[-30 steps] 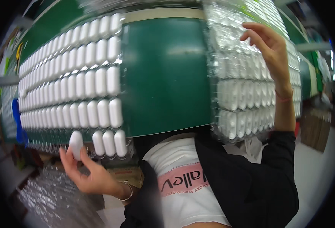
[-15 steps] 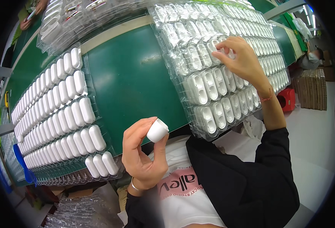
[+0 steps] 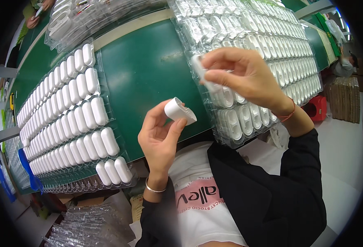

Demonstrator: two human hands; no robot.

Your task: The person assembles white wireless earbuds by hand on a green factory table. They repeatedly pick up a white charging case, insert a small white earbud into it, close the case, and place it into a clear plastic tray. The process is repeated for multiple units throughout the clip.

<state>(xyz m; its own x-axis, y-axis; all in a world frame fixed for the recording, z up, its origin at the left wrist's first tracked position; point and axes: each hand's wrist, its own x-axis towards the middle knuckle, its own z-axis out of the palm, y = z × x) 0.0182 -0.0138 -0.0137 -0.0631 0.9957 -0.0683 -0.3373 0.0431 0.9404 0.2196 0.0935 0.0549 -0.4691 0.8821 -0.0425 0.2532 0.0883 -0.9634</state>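
Observation:
My left hand (image 3: 160, 133) is closed around a hollow white plastic case shell (image 3: 176, 110), its open edge turned up and to the right. To the right of it, my right hand (image 3: 249, 78) pinches a white oval part (image 3: 198, 68) at the fingertips; motion blurs it slightly. It looks like one of the white inserts with rounded hollows (image 3: 233, 123) that fill the clear plastic tray (image 3: 219, 138) below and behind that hand. The two held pieces are apart. On the left, rows of smooth white rounded shells (image 3: 91, 116) lie in another clear tray (image 3: 107, 108).
Between the trays runs a green table top (image 3: 144, 66). More stacked clear trays (image 3: 103, 18) stand at the far side. A red bin (image 3: 315, 109) and stacked cardboard (image 3: 343, 101) are at the right. Another person's hand (image 3: 32, 22) shows at the far left.
My right hand has come left and nearer from the insert tray, now with a white part in its fingers. My left hand has risen slightly and turned the shell so its open edge shows.

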